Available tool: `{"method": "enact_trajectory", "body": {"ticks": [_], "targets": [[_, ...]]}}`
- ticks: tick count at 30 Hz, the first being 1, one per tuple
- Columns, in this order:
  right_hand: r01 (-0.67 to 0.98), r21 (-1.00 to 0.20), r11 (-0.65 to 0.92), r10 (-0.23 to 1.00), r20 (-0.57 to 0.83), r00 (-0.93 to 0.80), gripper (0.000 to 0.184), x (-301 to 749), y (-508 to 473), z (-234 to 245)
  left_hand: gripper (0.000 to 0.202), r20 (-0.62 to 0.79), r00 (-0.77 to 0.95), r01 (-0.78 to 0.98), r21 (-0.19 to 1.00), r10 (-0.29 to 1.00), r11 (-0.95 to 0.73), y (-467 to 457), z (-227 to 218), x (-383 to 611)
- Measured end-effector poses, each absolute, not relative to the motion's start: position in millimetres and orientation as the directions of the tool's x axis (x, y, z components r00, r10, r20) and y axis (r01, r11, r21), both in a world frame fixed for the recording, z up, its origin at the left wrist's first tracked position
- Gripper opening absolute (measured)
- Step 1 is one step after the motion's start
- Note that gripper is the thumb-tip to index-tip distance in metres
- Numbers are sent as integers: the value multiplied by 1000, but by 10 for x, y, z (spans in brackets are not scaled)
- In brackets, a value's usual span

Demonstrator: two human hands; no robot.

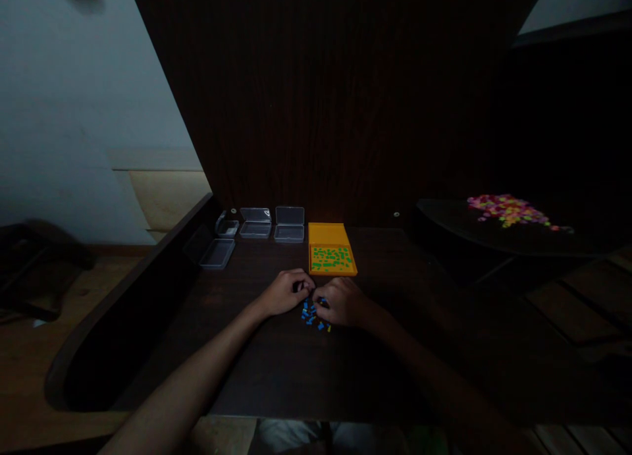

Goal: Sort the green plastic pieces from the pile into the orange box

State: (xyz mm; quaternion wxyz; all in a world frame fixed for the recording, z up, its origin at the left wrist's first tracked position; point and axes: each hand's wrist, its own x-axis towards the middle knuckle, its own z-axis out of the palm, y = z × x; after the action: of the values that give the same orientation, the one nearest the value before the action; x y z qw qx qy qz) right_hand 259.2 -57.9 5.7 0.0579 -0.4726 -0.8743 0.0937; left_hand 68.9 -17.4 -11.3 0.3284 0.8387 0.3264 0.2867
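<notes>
I watch two forearms enter from the bottom of the frame, one from each lower corner side, and they meet near the lower middle. There lie the small blue pieces (pixel 320 326), more than ten, I think, with at least one yellow piece (pixel 329 328); they are too small for exact counting. The left hand (pixel 289 292) is palm down, its fingers curled. The right hand (pixel 342 301) bends over the pile's upper right edge, its fingers also curled. Whether either one grips a piece, I cannot tell. All rest on one dark table (pixel 266 376). Just beyond the hands stands one yellow box (pixel 328 233), lid open, with many green pieces (pixel 326 265) inside. Left of it I count four clear boxes (pixel 289 234). At the right of the frame is one colourful heap (pixel 508 210).
</notes>
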Motion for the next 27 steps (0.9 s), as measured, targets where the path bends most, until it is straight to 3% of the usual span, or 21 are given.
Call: {"method": "enact_trajectory", "body": {"ticks": [7, 11, 15, 20, 27], "targets": [[793, -254, 554, 828, 66, -557, 18, 2591, -561, 20, 15, 262, 623, 367, 734, 737, -571, -183, -91, 688], [738, -360, 571, 819, 182, -544, 17, 2656, -496, 93, 16, 261, 621, 370, 733, 739, -570, -174, -111, 685], [747, -483, 458, 889, 236, -393, 19, 2882, -341, 214, 15, 249, 619, 363, 750, 745, -553, -167, -132, 688], [757, -528, 385, 922, 189, -337, 26, 3198, -108, 277, 16, 246, 620, 364, 751, 745, -551, -176, -95, 690], [723, -493, 484, 829, -8, -560, 25, 3234, 107, 349, 16, 234, 621, 374, 751, 748, -545, -171, -113, 684]]}}
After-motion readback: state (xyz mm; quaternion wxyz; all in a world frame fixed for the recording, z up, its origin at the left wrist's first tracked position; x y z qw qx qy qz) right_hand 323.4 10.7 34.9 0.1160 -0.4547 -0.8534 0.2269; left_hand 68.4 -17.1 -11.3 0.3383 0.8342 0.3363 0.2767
